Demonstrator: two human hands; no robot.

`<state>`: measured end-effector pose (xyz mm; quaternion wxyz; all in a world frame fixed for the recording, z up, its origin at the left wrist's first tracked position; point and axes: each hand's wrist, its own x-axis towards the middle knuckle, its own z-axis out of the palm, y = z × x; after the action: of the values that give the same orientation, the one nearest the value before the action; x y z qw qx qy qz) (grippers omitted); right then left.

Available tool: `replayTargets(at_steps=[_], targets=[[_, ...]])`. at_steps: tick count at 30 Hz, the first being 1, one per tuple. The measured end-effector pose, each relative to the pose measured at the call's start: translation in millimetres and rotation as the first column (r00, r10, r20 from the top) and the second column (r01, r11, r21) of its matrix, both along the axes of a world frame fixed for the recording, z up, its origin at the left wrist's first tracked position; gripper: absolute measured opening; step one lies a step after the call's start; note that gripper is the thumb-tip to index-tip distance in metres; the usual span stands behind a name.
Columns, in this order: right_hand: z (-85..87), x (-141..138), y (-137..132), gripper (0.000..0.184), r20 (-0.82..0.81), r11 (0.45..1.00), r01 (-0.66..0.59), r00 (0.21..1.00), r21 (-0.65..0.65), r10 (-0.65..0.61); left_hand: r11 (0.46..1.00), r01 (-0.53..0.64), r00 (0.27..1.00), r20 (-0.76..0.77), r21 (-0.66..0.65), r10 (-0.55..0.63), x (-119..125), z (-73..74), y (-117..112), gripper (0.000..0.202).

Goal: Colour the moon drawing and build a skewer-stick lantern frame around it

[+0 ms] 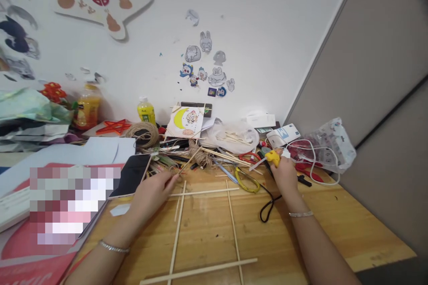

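Here's the left hand [159, 188], thumb and fingers pinched together on the end of a thin stick [190, 161] that slants away up and to its right, tip among the clutter. Over on the other side, the right hand [285, 177] has its fingers wrapped around a small yellow tool [273, 157], pointed inward toward the left; a white cable [313, 160] loops just right of that fist. Between the hands and nearer the body, four pale sticks cross in an open stick frame [233, 222] flat on the wooden table [274, 249], its far left corner just beside the left hand's fingers. Yellow-handled scissors [238, 178] lie a little left of the right hand, with a black cord [265, 221] curled below them. Just left of the left hand sits a dark-screened phone [132, 174], and beyond that hand, a coil of twine [147, 132].
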<state>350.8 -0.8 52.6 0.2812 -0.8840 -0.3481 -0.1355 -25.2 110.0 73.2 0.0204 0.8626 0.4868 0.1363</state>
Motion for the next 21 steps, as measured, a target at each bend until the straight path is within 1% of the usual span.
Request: replayTargets(at_steps=[2,4,7,10,13,14,16,18,19,21], targets=[[2.5,7.5,-3.5,0.026,-0.039,0.991,-0.007,0.999,0.132,0.012,1.0,0.013,1.0,0.013,-0.002,-0.013,0.2,-0.1,-0.6,0.039],[4.6,14.2,-6.8,0.029,-0.093,0.963,-0.001,0.995,0.27,0.027,1.0,0.02,0.999,0.029,-0.01,-0.019,0.0,-0.3,-1.0,0.038],[7.8,19.1,-10.2,0.033,-0.186,0.89,0.003,0.978,0.455,0.092,1.0,0.021,0.999,0.044,-0.022,-0.02,-0.5,-0.2,-1.5,0.038],[12.2,15.0,-11.7,0.039,-0.25,0.805,-0.05,0.937,0.591,0.242,0.996,0.083,0.996,0.046,-0.045,-0.081,2.3,0.6,-2.1,0.039],[17.6,3.9,-12.6,0.041,-0.267,0.736,-0.112,0.887,0.668,0.378,0.981,0.174,0.984,0.06,-0.09,-0.169,13.6,1.3,-2.3,0.032],[18.8,-0.5,-13.0,0.041,-0.272,0.719,-0.138,0.864,0.682,0.424,0.971,0.221,0.974,0.067,-0.095,-0.215,19.7,1.1,-2.3,0.028],[19.0,-9.2,-14.1,0.041,-0.292,0.692,-0.209,0.796,0.691,0.531,0.937,0.341,0.94,0.064,-0.073,-0.336,34.3,-0.4,-2.6,0.024],[14.5,-17.5,-16.1,0.04,-0.315,0.674,-0.273,0.724,0.686,0.613,0.899,0.436,0.9,0.025,-0.03,-0.436,49.6,-3.3,-4.6,0.023],[10.5,-21.3,-17.4,0.038,-0.324,0.669,-0.29,0.701,0.684,0.635,0.886,0.464,0.886,0.002,-0.009,-0.464,56.5,-5.0,-6.4,0.022],[0.3,-27.5,-21.3,0.036,-0.326,0.662,-0.302,0.685,0.686,0.651,0.875,0.484,0.874,-0.034,0.003,-0.484,66.8,-8.1,-11.5,0.019]])
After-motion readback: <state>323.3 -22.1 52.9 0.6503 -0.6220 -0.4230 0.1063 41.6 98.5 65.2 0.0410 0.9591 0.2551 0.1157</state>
